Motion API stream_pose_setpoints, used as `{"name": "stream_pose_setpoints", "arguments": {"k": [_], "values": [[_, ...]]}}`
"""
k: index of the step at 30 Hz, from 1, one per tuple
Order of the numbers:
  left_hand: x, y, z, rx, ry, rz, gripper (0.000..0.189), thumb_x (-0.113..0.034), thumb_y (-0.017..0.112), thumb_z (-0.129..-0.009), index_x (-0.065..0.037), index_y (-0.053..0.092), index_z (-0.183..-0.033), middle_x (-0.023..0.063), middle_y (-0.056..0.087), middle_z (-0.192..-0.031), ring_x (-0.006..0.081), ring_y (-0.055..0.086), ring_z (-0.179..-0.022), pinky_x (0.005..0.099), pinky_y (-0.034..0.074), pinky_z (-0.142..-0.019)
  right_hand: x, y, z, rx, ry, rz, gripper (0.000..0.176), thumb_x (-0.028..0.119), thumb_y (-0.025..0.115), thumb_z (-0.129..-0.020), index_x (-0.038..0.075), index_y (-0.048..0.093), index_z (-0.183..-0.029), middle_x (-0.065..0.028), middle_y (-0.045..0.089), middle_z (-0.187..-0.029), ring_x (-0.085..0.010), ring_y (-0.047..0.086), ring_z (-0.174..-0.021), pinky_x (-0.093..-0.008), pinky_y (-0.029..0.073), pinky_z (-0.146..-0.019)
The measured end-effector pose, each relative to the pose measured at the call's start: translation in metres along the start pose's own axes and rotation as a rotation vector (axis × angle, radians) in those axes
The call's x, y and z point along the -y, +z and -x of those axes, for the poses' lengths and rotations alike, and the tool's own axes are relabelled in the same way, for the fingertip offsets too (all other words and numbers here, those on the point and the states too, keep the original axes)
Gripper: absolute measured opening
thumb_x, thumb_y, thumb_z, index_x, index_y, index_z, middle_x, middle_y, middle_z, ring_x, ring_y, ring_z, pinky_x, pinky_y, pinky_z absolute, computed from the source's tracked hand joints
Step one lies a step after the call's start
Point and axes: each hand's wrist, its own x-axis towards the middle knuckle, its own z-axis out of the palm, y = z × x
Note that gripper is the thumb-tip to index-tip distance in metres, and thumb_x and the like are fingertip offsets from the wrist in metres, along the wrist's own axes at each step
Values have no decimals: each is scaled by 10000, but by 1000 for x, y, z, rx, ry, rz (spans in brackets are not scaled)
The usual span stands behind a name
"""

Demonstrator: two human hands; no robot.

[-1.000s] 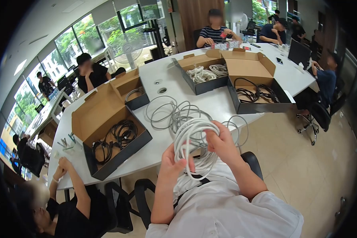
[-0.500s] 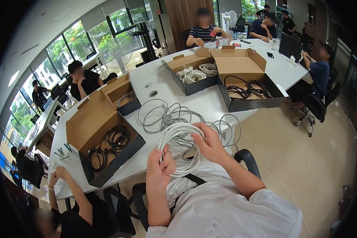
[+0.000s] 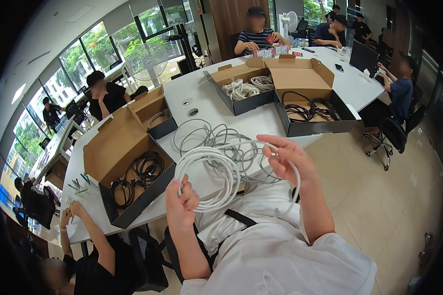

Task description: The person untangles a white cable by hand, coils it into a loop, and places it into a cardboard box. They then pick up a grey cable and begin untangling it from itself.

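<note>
My left hand (image 3: 182,201) is closed around the left side of a coiled white cable (image 3: 209,153), which hangs in several loops above my lap and the table edge. Out to the right, my right hand (image 3: 289,160) pinches a single strand that leads off the coil; its end drops past my wrist. Behind the coil, loose grey cable (image 3: 202,132) lies in wide tangled loops on the white table (image 3: 174,105).
An open box of black cables (image 3: 170,184) stands at left, with a smaller box (image 3: 163,129) behind it. Farther back are a box of white cables (image 3: 253,105) and another of black cables (image 3: 325,129). Several people sit around the table.
My right hand has left the coil and moved right, drawing a strand out with it. My left hand and the coil have shifted a little left.
</note>
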Motion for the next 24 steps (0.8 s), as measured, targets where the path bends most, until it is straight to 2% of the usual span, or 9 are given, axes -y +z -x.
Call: {"name": "stream_pose_setpoints", "arguments": {"k": [1,2,5,6,12,15,21,22,24], "values": [[4,4,-1,-15,28,-53,196,-253,430,-901,-60,456,-880,-62,289,-524,41,212,-386,224,177,-386,4,2,0,19,-47,-79,510,210,539,-930,-23,398,-1361,-79,610,-1022,-79,474,-571,-195,394,-468],[7,10,-1,-21,46,-80,182,-226,422,-901,-50,463,-881,-52,298,-537,47,220,-395,219,178,-390,0,2,0,99,-100,-123,558,219,532,-934,-36,335,-1390,-118,565,-1198,-94,550,-637,-195,409,-464],[22,24,-3,-26,72,-181,176,-214,411,-909,-49,463,-874,-52,299,-536,49,217,-397,223,183,-389,-4,31,1,-50,-214,-252,562,222,521,-942,-20,313,-1405,-133,520,-1284,-119,615,-752,-200,444,-501],[26,27,-3,-20,44,-148,178,-212,397,-921,-54,463,-874,-49,293,-531,52,217,-399,225,188,-390,-5,33,-1,-49,-270,-176,586,221,532,-939,0,285,-1423,-146,498,-1308,-149,640,-822,-222,479,-571],[31,30,-2,90,-44,93,171,-260,410,-921,-99,439,-873,-75,253,-507,42,195,-381,224,177,-387,-37,24,-14,-231,-454,201,598,86,659,-844,31,345,-1350,-121,543,-1224,-144,596,-922,-284,442,-794],[25,31,0,66,-67,169,183,-283,414,-925,-111,414,-862,-81,242,-497,39,186,-373,226,175,-381,-52,3,-14,-320,-542,670,618,41,702,-791,62,351,-1299,-83,562,-1150,-126,548,-938,-261,385,-839],[26,30,2,151,-107,159,196,-299,423,-925,-115,408,-858,-84,240,-488,37,175,-359,224,171,-373,-60,4,-21,-176,-259,317,746,63,774,-709,68,334,-1311,-29,525,-1153,-102,478,-951,-265,368,-861],[27,30,3,170,-120,162,188,-288,410,-926,-114,421,-858,-80,239,-482,42,179,-358,230,177,-374,-57,3,-21,-142,-120,259,890,158,795,-670,74,282,-1393,-58,458,-1263,-124,446,-1128,-311,373,-966],[30,30,4,205,-149,169,183,-266,383,-929,-110,446,-857,-72,236,-471,53,187,-355,241,189,-376,-64,0,-23,-14,-82,191,933,164,771,-675,87,234,-1435,-66,427,-1314,-154,412,-1205,-326,297,-1046]]}}
